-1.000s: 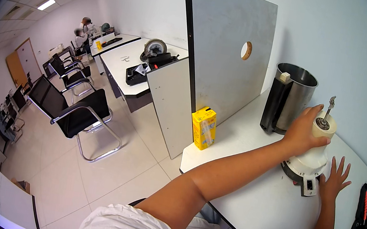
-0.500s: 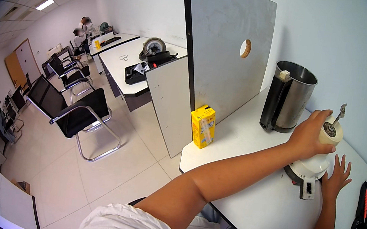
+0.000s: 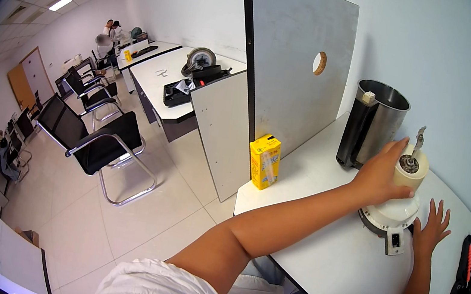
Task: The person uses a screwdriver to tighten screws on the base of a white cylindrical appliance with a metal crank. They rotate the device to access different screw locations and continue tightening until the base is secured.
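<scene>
My left hand [image 3: 378, 176] wraps its fingers and thumb around the cream-coloured neck of a white soymilk maker head [image 3: 398, 209]. This head stands upside down on the white table, leaning slightly left, and a stained metal blade shaft [image 3: 418, 144] sticks up from its neck. A black socket shows on a block at its near side. Just right of its base, my right hand [image 3: 431, 228] is open, fingers spread above or on the tabletop; contact with the head is unclear. Behind my left hand stands a steel jug [image 3: 388, 121] with a black handle, its mouth facing up.
A yellow carton [image 3: 263, 162] stands by the grey partition [image 3: 297, 59], which has a round hole. A black tool pouch [image 3: 463, 284] lies at the table's right. To the left are black chairs [image 3: 105, 146] and another table [image 3: 156, 83] with a wheel and a tool case. People are farther back.
The upper part of the soymilk maker head has tipped left along with my left hand. My right hand has barely moved. The view has shifted slightly.
</scene>
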Demonstrator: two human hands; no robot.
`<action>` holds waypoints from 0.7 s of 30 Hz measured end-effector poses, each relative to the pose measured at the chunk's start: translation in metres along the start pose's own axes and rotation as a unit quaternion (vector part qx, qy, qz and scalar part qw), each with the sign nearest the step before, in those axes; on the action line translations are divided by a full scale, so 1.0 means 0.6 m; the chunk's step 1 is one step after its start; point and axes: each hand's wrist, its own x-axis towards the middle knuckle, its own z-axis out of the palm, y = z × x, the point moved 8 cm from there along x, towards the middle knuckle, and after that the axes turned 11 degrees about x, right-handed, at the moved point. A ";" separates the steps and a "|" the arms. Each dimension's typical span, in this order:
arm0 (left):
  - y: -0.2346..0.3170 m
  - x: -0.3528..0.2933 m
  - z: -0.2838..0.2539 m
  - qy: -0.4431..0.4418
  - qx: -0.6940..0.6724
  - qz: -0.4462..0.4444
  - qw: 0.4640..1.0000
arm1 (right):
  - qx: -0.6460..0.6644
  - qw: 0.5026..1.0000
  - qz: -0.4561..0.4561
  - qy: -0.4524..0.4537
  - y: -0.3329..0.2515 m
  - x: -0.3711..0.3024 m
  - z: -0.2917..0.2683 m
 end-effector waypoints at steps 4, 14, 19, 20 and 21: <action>-0.019 -0.005 -0.002 0.032 -0.003 0.008 0.999 | 0.006 1.000 -0.004 -0.002 -0.003 -0.003 0.003; -0.068 0.002 0.031 0.134 -0.051 -0.030 0.989 | 0.007 1.000 -0.015 0.009 0.008 -0.001 0.014; -0.093 0.012 0.065 0.157 -0.069 -0.030 0.985 | 0.016 1.000 -0.008 0.006 0.000 -0.001 0.013; -0.098 0.012 0.072 0.162 -0.072 -0.028 0.984 | 0.020 1.000 -0.007 0.004 -0.001 0.000 0.014; -0.099 0.011 0.075 0.166 -0.076 -0.026 0.983 | 0.021 1.000 -0.008 0.004 0.000 0.001 0.015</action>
